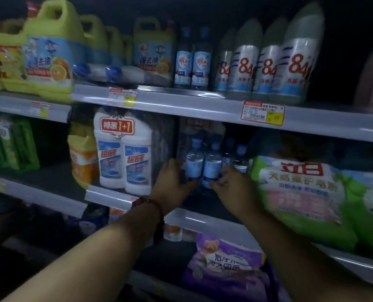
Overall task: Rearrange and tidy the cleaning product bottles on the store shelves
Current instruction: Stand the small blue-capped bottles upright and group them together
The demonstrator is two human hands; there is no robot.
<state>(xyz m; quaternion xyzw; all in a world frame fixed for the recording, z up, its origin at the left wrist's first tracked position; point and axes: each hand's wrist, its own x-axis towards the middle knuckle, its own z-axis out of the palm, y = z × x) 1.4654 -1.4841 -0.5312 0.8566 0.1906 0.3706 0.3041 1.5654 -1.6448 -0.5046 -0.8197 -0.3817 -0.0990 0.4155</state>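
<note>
Just right of the white twin pack [124,153], on the same middle shelf [203,221], a cluster of small bottles [239,159] with blue caps stands upright, set back from the shelf edge. Both arms reach in low, probably because the shelf above leaves little room to come at the caps. The left hand [172,182], nearest the twin pack, has its fingers curled round the lower body of the first bottle [194,162]. The right hand [231,184], farther from the twin pack and blurred, bends its fingers round the foot of the second bottle [212,168]. Holding them near the base likely lets the two be slid forward as a pair without tipping. A green bag [301,192] lies farther right of the twin pack and crowds the cluster, so space there looks tight.
</note>
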